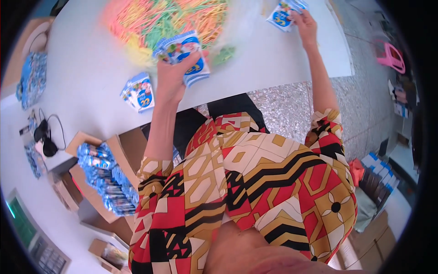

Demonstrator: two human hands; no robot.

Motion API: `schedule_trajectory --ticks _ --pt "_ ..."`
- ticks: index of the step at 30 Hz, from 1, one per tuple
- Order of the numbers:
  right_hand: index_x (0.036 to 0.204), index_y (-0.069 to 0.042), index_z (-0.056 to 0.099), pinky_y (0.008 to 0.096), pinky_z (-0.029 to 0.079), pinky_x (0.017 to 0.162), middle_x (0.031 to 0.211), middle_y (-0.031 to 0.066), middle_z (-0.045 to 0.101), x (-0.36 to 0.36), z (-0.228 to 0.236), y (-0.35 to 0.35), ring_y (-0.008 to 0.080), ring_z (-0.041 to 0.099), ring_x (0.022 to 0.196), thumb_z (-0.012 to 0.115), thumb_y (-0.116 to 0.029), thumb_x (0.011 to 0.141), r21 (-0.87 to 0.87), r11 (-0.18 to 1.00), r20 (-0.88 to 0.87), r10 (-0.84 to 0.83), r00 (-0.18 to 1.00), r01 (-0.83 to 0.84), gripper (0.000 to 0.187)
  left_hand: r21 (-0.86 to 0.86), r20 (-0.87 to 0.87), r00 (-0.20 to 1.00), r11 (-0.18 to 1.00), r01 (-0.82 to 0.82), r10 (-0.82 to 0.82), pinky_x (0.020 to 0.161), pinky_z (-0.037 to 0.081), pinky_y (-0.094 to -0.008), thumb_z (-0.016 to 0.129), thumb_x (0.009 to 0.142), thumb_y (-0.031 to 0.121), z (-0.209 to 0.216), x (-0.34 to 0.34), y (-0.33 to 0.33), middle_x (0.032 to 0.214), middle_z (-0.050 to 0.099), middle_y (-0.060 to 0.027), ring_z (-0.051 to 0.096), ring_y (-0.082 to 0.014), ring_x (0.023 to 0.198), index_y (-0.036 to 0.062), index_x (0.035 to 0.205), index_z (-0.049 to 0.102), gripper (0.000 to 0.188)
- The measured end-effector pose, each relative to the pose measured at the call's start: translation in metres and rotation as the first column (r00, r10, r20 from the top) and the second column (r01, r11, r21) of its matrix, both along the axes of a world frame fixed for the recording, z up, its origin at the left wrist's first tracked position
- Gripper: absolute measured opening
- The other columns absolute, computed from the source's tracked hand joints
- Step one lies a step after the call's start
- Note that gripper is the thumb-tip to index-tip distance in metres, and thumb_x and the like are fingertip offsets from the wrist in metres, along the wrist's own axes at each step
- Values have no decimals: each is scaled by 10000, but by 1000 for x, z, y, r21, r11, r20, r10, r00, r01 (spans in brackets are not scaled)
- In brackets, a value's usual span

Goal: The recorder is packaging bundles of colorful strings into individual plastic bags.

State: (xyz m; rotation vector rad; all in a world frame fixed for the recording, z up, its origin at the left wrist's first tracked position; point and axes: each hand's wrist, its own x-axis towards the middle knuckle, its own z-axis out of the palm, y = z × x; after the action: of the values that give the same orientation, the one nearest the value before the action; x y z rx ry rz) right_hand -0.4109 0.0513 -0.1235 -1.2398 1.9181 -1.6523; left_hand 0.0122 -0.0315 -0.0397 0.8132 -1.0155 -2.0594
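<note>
My left hand (pixel 172 75) is closed round a blue-and-white printed packet (pixel 195 68), thumb across its front, above the near part of the white table. Out to the right, my right hand (pixel 305 28) pinches another such packet (pixel 281 16) by its side. A few more of these packets (pixel 138 93) lie on the table just left of my left wrist. Beyond my left hand spreads a large heap of thin sticks (pixel 171 18) in pink, orange, yellow and green. Whether either hand holds more than one packet I cannot tell.
The white table (pixel 255 64) fills the upper middle. At left stands an open cardboard box (pixel 84 137) full of blue packets (pixel 107 176). More blue packets (pixel 34 77) sit at the far left, near black cables (pixel 45 137). A pink stool (pixel 391 58) stands on the right.
</note>
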Motion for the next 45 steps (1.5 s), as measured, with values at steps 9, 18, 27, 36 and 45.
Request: schedule_trajectory --ticks 9,18,27,36,45 --pt "1110 -38 572 251 446 609 917 61 560 119 67 -37 134 532 733 657 -92 809 16 998 -378 57 924 -55 317 -75 18 999 996 -48 50 660 564 -288 720 763 34 1 2 4 881 680 -125 678 -185 754 -32 993 620 259" --pt "905 -59 673 201 421 553 740 -2 630 253 119 -51 52 551 642 676 -227 840 297 748 -124 646 753 -593 180 -209 30 997 976 -59 67 686 539 -249 731 754 43 0 5 9 882 677 -79 652 -118 751 -10 996 635 265" --pt "904 -48 670 238 431 597 759 23 627 250 128 -58 86 531 677 644 -258 865 307 735 -213 673 709 -605 215 -135 -28 997 988 -79 76 729 547 -280 737 737 16 4 25 7 944 667 -93 653 -135 792 -18 1056 596 350" --pt "1015 -53 638 258 459 695 950 28 631 251 135 -54 122 559 795 643 -193 858 276 718 -235 695 679 -639 211 -218 -8 993 969 -118 119 682 526 -252 772 699 10 -1 23 7 876 665 -67 629 -110 735 -6 981 623 320" --pt "1023 -45 613 244 463 619 928 44 608 264 167 -39 128 562 759 661 -106 814 82 779 -517 566 642 -621 223 -215 8 984 962 -170 176 638 487 -227 789 683 15 0 22 7 828 640 -19 585 -74 707 26 889 629 261"
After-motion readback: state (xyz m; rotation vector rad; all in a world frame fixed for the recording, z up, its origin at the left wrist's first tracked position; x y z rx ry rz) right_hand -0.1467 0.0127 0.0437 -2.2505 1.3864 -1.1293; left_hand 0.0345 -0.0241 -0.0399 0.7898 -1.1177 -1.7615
